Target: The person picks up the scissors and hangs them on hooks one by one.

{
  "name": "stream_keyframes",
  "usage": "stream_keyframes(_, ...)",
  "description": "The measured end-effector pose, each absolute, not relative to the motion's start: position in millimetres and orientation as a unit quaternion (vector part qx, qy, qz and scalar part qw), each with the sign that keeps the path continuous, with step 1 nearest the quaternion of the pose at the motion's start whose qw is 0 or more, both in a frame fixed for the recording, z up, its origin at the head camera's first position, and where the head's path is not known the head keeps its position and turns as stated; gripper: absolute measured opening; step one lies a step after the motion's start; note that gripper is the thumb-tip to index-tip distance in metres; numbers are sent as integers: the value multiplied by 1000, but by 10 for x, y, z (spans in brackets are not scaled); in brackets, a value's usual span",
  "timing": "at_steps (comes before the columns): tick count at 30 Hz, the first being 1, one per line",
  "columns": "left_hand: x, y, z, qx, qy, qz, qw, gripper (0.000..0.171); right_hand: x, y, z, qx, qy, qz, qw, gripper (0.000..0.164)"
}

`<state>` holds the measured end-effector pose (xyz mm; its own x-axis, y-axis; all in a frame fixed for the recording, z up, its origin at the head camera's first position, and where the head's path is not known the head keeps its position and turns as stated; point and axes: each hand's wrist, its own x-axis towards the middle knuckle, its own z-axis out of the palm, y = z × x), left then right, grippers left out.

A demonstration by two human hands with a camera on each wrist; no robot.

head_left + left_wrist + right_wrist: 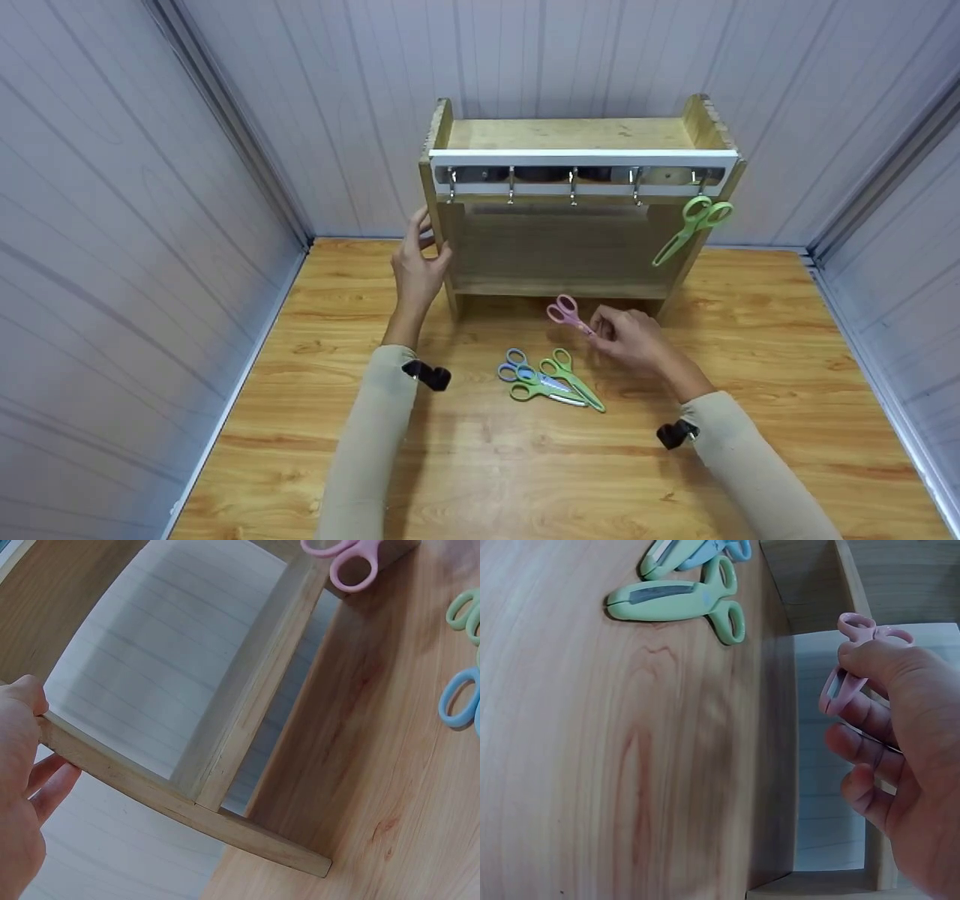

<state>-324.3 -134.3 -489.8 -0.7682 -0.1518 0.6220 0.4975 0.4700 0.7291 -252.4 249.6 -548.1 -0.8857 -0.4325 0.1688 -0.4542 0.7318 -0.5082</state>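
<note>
Fingers and thumb of the left hand point(421, 266) wrap the left side panel point(150, 793) of a wooden rack point(570, 131), probably to steady it; this grip is narrow, with just the panel between. Rightward, on the worktop point(300, 420), lie blue scissors point(520, 366), lower green scissors point(541, 388) overlapping them and upper green scissors point(574, 381) just beside, loops toward the rack's left, perhaps grouped for easy reach. Near them, pink scissors point(574, 321) are in front of the lower shelf point(555, 289), apparently raised, though their height is hard to judge. The right hand point(630, 337) pinches them by the blade end in a nearly closed grip, the other fingers loosely bent; both loops are left uncovered, likely the reason for this hold. Above, a white rail point(585, 153) with metal hooks point(573, 186) crosses the rack's front, and hanging green scissors point(688, 229) dangle by a loop at its right end. As for edges, the left wall point(135, 285) is well apart from the left hand; the lower shelf's front edge could catch the pink loops, and the hanging pair could snag a rising right hand. Open worktop spreads before the rack and toward the right wall point(900, 262).
</note>
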Motion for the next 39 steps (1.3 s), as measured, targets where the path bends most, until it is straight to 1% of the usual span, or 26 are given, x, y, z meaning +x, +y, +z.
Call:
stream_keyframes(23,-3226,-1344,-4877,-103,-804,-495,314,62,-2478,2459,-5233,274,-918,279,65,15)
stream_keyframes(39,-3233,-1347,-4885,-95,-805,-494,314,62,-2437,2512,-5105,263,-920,283,71,16)
